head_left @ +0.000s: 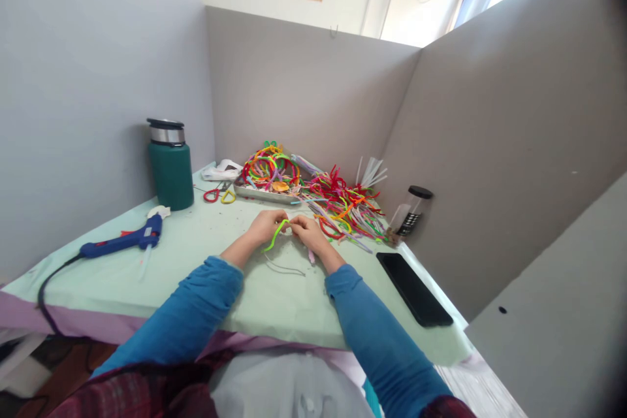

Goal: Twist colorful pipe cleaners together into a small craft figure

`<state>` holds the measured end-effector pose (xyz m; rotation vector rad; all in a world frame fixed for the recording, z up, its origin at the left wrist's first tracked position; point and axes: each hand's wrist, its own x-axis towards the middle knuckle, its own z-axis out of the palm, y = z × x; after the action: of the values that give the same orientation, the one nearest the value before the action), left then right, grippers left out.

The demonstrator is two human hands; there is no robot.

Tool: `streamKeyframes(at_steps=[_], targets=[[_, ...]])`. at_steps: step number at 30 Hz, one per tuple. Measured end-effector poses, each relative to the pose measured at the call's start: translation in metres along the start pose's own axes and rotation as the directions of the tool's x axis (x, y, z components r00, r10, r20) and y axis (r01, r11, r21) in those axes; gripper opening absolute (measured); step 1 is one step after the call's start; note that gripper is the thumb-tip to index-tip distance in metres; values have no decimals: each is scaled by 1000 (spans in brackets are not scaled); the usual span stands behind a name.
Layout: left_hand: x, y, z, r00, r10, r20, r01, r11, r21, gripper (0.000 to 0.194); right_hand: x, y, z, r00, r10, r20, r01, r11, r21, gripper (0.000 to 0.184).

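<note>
Both hands meet over the middle of the table. My left hand (266, 226) is closed in a pinch on a bright green pipe cleaner (275, 238), whose loose end curves down toward me. Close beside it, my right hand (307, 232) pinches at the other end of the same strip; the fingertips partly hide that end. A thin grey wire-like strand (285, 269) lies on the table just below the hands. A small pinkish piece (311, 257) shows under my right wrist.
Behind the hands, a metal tray (267, 195) holds coloured pipe cleaners, with a loose heap (350, 202) to its right. A green bottle (171, 166) and blue glue gun (125, 240) stand left. A black phone (414, 289) and clear bottle (410, 212) are right. Grey partitions surround the table.
</note>
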<state>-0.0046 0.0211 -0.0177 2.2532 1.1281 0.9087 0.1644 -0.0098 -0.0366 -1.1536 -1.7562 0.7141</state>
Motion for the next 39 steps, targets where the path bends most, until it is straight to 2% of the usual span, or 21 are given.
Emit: streamKeyframes(at_steps=[6, 10, 13, 18, 27, 32, 35, 39], targets=[[-1, 6, 0, 995, -101, 13, 102, 993, -53, 30, 1, 4, 3, 999, -40, -20, 38, 995, -94, 13], [-1, 8, 1, 971, -226, 76, 234, 965, -115, 32, 0, 5, 4, 999, -44, -18, 42, 991, -127, 12], [0, 7, 2, 954, -284, 93, 292, 951, -101, 32, 0, 5, 4, 999, -46, -15, 44, 988, -149, 12], [1, 7, 2, 965, -253, 63, 256, 966, -36, 32, 1, 6, 4, 999, -43, -18, 39, 984, -176, 11], [1, 13, -2, 965, -264, 10, 261, 960, 96, 16, 3, 13, 7, 999, -34, -17, 30, 984, -174, 8], [-1, 15, -1, 939, -341, 46, 344, 937, -63, 19, 2, 14, 7, 998, -48, -30, 42, 985, -165, 10], [-3, 18, 0, 892, -429, 140, 451, 855, -255, 19, 1, 11, 6, 998, -60, -27, 55, 988, -144, 12], [-5, 20, -3, 860, -457, 225, 509, 751, -421, 21, -1, 7, 6, 996, -83, -22, 81, 992, -100, 13]])
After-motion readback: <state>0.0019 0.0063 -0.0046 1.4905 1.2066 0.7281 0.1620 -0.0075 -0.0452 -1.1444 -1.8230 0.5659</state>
